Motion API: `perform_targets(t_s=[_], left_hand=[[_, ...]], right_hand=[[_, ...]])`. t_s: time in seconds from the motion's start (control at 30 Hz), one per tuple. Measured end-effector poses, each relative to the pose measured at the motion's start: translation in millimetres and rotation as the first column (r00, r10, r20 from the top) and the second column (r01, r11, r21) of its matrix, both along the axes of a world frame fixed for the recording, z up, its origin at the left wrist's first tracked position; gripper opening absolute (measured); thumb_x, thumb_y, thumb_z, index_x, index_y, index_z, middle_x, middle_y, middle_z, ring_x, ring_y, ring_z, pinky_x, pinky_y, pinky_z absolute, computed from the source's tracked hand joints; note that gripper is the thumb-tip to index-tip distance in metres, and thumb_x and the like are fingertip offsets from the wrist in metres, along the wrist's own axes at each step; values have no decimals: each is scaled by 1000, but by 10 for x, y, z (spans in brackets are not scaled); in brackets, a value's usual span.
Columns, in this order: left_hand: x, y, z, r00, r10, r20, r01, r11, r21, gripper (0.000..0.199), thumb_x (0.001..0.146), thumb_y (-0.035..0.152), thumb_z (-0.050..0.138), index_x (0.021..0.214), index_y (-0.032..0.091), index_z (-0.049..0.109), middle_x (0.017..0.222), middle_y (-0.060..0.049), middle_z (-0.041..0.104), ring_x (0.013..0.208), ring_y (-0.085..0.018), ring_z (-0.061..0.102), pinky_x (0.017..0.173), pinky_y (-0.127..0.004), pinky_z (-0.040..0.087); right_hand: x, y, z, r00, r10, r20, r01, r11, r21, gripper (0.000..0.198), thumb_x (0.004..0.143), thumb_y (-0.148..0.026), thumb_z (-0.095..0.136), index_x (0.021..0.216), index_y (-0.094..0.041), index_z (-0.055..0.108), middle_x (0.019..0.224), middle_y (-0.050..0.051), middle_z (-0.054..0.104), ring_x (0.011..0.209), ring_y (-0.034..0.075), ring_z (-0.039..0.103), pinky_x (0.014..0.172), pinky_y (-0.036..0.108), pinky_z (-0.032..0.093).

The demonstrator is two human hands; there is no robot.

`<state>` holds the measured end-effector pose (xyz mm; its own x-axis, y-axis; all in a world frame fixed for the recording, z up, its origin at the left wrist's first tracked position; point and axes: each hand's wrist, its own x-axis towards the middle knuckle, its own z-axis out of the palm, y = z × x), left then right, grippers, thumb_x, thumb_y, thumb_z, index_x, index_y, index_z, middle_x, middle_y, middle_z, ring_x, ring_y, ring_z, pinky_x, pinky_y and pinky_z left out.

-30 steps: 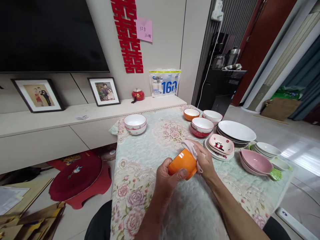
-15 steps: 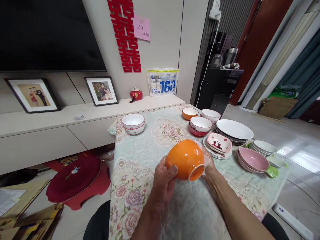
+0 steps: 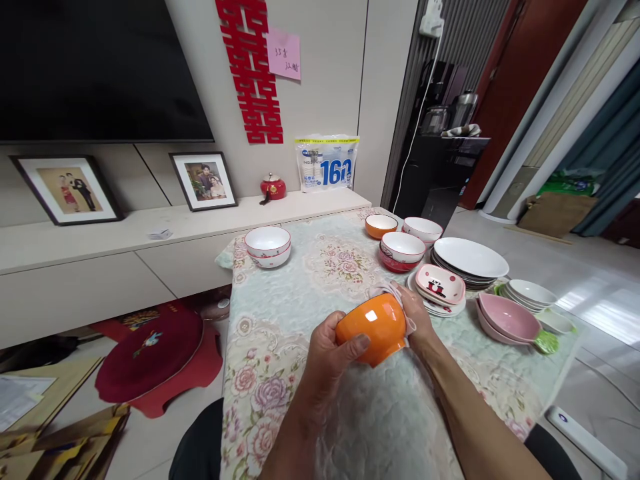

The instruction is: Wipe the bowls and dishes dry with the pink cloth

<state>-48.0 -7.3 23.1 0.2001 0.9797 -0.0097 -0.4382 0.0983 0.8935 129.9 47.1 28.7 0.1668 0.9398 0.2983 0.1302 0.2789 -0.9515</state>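
An orange bowl (image 3: 373, 327) is held tilted on its side above the near part of the table, its outside and foot facing me. My left hand (image 3: 333, 350) grips the bowl's left side, thumb across the outer wall and fingers behind it. At the bowl's far right edge, my right hand (image 3: 415, 313) presses a pale pink cloth (image 3: 393, 290) around the rim and side. The right fingertips are partly hidden by cloth and bowl. Stacked white bowls with red rims (image 3: 403, 248) sit beyond, on a red one.
A flowered tablecloth (image 3: 270, 373) covers the table. Two white bowls (image 3: 269, 248) are stacked at the back left. To the right are an orange bowl (image 3: 381, 227), small pink dishes (image 3: 440, 287), white plates (image 3: 470, 259) and pink leaf-shaped bowls (image 3: 507, 319). A red stool (image 3: 155, 347) stands left.
The orange bowl has turned, so its foot points more downward and right. My right hand and the cloth have moved up and away along its rim; my left thumb has shifted right.
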Motion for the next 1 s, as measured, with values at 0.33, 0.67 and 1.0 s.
perform_targets(t_s=[0.33, 0.67, 1.0], left_hand=[[40, 2, -19, 926, 226, -301, -186, 970, 155, 35, 69, 36, 77, 68, 19, 46, 63, 6, 42, 58, -9, 37, 53, -21, 34], [81, -20, -14, 993, 115, 39, -115, 993, -3, 42, 62, 40, 85, 73, 19, 51, 66, 5, 48, 60, -10, 42, 57, -22, 37], [99, 41, -68, 905, 401, 142, -390, 915, -102, 34, 69, 35, 83, 82, 17, 58, 72, 4, 60, 63, -11, 52, 64, -23, 45]], right_hand=[[-265, -232, 73, 866, -38, 499, -228, 858, 461, 33, 95, -27, 52, 123, -27, 70, 129, 8, 67, 128, 28, 53, 111, 51, 39], [-33, -9, -35, 986, -39, 163, 9, 984, 179, 42, 95, -47, 46, 99, -22, 78, 102, 8, 77, 100, 29, 68, 87, 41, 55], [-374, -190, -112, 900, 51, 433, -183, 945, 270, 48, 100, -33, 41, 145, -21, 49, 149, 13, 49, 141, 26, 42, 118, 49, 34]])
